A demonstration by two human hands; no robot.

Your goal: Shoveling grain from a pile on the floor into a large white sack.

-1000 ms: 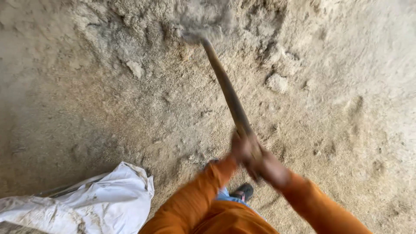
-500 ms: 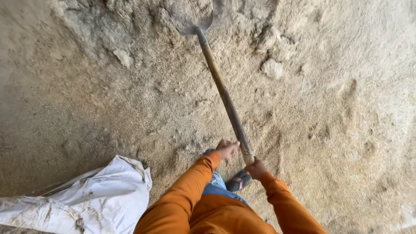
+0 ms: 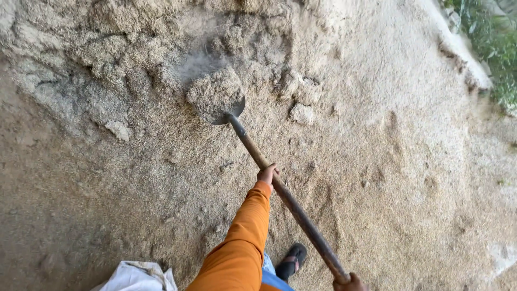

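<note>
A shovel with a long wooden handle (image 3: 280, 191) runs from the bottom right up to a metal blade (image 3: 221, 105) heaped with dry, dusty husk-like material. My left hand (image 3: 267, 174), in an orange sleeve, grips the handle near its middle. My right hand (image 3: 350, 283) holds the handle's end at the bottom edge, mostly cut off. The blade is lifted in front of a crumbly pile (image 3: 134, 48), with dust rising off the load.
Loose tan material covers the ground. A white sack (image 3: 137, 277) lies at the bottom left. My foot in a dark sandal (image 3: 291, 261) stands below the handle. Green plants (image 3: 493, 37) show at the top right edge.
The blade has come out of the pile loaded with material. My left hand has slid up the handle, away from my right hand, and my arms have stretched forward.
</note>
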